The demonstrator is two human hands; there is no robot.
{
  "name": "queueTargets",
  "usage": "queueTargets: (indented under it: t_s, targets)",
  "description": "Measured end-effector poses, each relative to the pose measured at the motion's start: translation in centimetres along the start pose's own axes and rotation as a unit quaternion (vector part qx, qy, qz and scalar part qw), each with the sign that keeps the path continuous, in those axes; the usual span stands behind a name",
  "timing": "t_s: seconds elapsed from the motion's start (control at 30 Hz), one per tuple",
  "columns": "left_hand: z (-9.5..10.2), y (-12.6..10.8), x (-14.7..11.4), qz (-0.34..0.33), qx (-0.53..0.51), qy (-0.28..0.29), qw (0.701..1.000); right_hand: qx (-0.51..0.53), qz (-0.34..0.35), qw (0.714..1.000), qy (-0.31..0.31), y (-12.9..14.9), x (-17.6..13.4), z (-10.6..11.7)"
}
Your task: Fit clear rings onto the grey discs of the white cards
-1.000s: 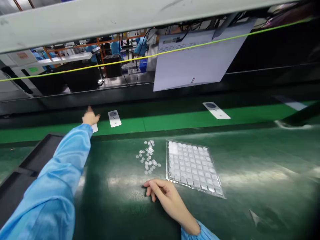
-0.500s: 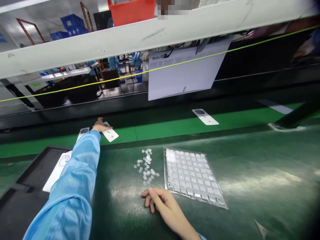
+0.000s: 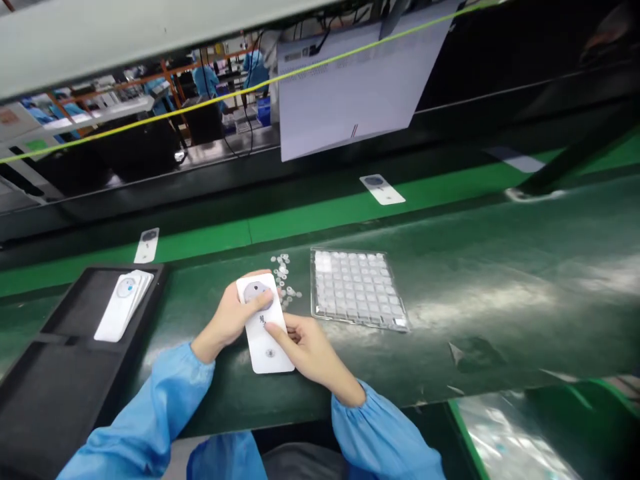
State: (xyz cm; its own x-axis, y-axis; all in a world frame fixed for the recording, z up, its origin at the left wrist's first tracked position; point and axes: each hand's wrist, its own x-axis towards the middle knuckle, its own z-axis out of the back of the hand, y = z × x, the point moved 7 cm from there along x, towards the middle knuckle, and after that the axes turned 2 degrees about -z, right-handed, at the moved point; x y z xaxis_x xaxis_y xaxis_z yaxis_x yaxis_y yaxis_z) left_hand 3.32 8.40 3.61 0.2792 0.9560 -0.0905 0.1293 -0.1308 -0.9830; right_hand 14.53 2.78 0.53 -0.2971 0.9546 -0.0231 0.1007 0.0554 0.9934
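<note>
A white rectangular panel with rounded corners (image 3: 265,343) is held up in front of me, tilted, above the dark green bench. It bears a grey disc at its top, small dark marks in the middle and a small round spot lower down. My left hand (image 3: 230,317) grips its upper left side, thumb lying across the disc. On the right edge, my right hand (image 3: 307,347) pinches it with the thumb on its face. Just behind the panel lie several small translucent discs (image 3: 290,291), partly hidden by it. Blue sleeves cover both forearms.
A clear tray of whitish pieces (image 3: 355,287) lies right of the discs. At left, a black tray (image 3: 65,393) holds stacked white panels (image 3: 120,310). More panels, one at left (image 3: 147,245) and one farther right (image 3: 383,189), lie on the green belt (image 3: 300,218).
My left hand has come back from the belt with a white panel. My right hand has moved from the bench onto the panel's edge. The view has tilted down.
</note>
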Motion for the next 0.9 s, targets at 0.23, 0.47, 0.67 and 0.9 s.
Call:
queueTargets:
  t_s: [0.23, 0.47, 0.67, 0.9]
  targets:
    - [0.2, 5.3, -1.6, 0.063, -0.142, -0.028, 0.987, -0.021, -0.044, 0.999, -0.007, -3.5, -1.5, 0.4]
    - [0.1, 7.0, -1.6, 0.117, -0.128, -0.007, 0.985, -0.275, 0.137, 0.926, -0.221, 1.5, -3.3, 3.2]
    - [0.5, 7.5, -1.4, 0.083, -0.042, 0.000, 0.996, -0.476, 0.202, 0.840, -0.167, 2.0, -2.0, 1.7]
    - [0.6, 7.4, -1.5, 0.075, -0.075, 0.010, 0.994, -0.551, 0.221, 0.787, -0.172, 2.1, -1.8, 1.5]
